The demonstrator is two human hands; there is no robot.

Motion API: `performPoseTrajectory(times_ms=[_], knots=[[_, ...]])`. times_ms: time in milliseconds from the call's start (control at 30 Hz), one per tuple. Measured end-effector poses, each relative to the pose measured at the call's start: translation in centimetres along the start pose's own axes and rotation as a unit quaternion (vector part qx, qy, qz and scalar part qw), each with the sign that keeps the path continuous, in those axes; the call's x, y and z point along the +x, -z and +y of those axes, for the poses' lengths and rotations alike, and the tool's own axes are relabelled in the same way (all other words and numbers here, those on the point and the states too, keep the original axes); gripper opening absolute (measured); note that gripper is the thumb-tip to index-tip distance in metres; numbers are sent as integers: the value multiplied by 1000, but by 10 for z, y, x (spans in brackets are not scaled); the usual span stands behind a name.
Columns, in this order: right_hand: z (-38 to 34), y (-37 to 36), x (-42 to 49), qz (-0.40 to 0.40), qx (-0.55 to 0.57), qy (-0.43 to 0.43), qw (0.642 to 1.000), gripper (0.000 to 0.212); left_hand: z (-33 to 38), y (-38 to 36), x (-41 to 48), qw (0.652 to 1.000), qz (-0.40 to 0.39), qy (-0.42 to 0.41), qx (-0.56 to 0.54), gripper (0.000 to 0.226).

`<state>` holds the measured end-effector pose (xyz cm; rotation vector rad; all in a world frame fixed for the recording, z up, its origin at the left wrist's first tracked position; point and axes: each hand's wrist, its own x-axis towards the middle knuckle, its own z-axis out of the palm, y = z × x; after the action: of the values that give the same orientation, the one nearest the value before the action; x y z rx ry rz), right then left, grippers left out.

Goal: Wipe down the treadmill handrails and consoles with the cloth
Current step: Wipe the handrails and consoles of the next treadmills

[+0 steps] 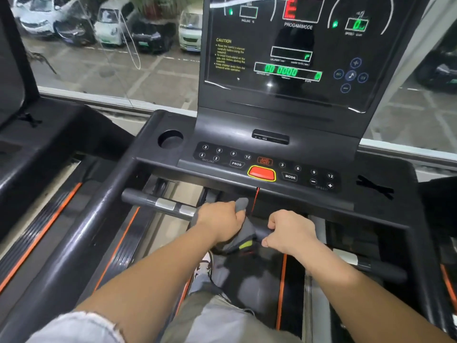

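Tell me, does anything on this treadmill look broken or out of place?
Two small oddities. What looks like a black tape cross sits on the right wing of the console, where the left side has a cup holder. And the display label reads PROGAM/MODE, missing an R. No spill or breakage shows.

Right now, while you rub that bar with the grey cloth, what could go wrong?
The soft grey cloth, gripped in the left hand on the black round handrail bar, lies right beside the thin red cord hanging below the red button with a yellow rim; a swipe might snag the cord. The black console screen is lit, so wiping the keys next could switch something on by mistake, though the right hand grips the bar.
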<state>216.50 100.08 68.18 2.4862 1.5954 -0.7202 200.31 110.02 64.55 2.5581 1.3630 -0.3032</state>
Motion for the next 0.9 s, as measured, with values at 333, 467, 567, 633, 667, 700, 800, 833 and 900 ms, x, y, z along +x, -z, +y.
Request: performPoseTrajectory(times_ms=[333,467,567,633,667,700,800,833,900], knots=[[-13,6,2,-22,-56,31,998,39,-114,3,-44,950,254,99,-151,40],[-29,1,5,-15,-52,48,997,32,-109,21,-48,911,308,143,-236,27],[-26,-7,2,14,-43,37,998,28,-75,-4,-44,947,244,142,-151,40],[-25,-8,1,15,-24,27,999,32,-46,-22,-38,972,188,98,-101,48],[-24,-7,1,13,-15,21,1000,32,-31,-24,-37,976,174,71,-112,51],[-25,-5,0,10,-10,17,1000,32,-20,-26,-37,977,162,52,-131,54],[-21,-4,2,-7,8,14,1000,40,-11,-18,-54,966,163,14,-199,45],[-17,-3,2,-24,26,19,999,49,-13,-14,-64,957,167,6,-239,36],[-4,1,0,-68,98,40,992,70,-21,-15,-78,933,162,52,-317,47]])
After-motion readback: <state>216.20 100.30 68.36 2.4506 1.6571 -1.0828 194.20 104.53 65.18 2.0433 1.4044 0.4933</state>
